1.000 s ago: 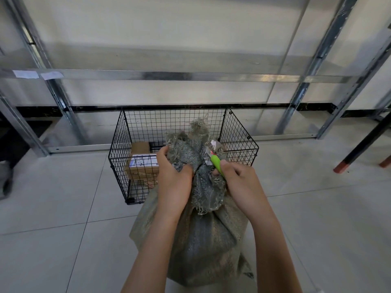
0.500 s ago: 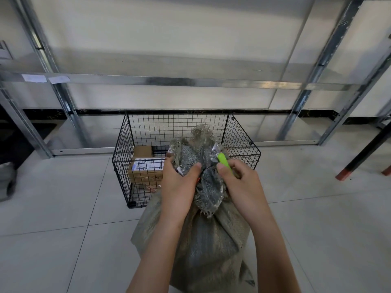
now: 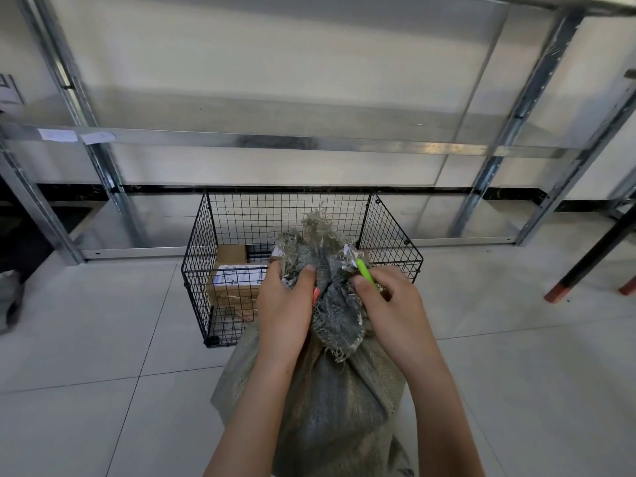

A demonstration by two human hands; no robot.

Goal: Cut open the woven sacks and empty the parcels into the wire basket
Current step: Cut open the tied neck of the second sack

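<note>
Left hand at frame centre, fingers curled tight around the gathered neck of the woven sack, thumb pressed into the fabric. Right hand just beside it on the right, closed around a bright green cutter; its tip points up-left into the frayed sack mouth. Whether a blade is exposed cannot be told. A small orange-red piece shows between the hands; identity unclear. Sack stands upright on the tiled floor, lower centre, touching the near edge of the black wire basket. Inside the basket, left half: cardboard parcels, the top one with a white label. Behind the basket, a metal shelving frame spans the upper frame.
</note>
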